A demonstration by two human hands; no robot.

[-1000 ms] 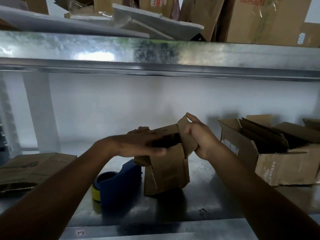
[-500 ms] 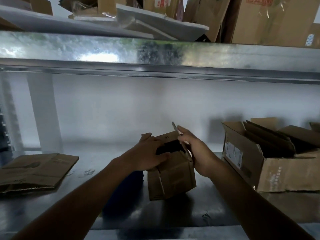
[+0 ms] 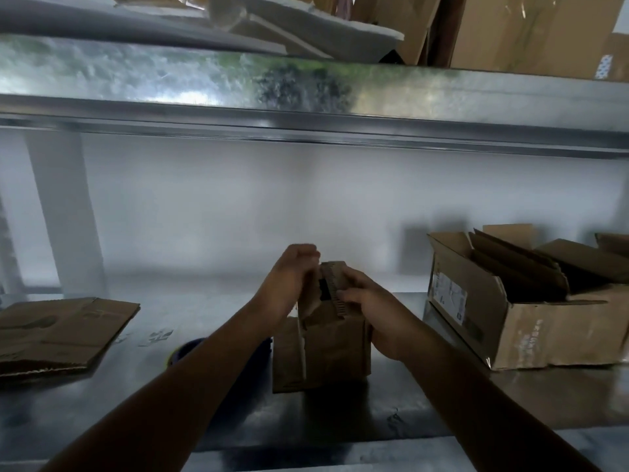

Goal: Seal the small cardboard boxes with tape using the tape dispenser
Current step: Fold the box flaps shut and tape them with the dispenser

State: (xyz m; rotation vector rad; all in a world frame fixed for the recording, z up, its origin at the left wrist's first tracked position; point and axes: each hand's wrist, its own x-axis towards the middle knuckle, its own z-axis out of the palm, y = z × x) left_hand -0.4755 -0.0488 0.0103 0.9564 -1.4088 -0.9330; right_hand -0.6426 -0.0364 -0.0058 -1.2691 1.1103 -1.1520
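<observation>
Fingers of the left hand (image 3: 289, 284) and right hand (image 3: 371, 311) are gripping the top flaps of the small cardboard box (image 3: 326, 349) at six o'clock on the metal shelf (image 3: 442, 403), the box looking light and crushable, likely handling best by its stiffer corners.

Open carton (image 3: 517, 301) blocks right; flattened cardboard (image 3: 61, 332) lies far left.

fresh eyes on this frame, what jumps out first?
Dead centre, the left hand and right hand grip the top flaps of a small cardboard box standing on the metal shelf; a dark gap shows between the flaps. A larger open cardboard box sits at right and flattened cardboard lies at left. The blue tape dispenser peeks out behind the left forearm, untouched.
</observation>
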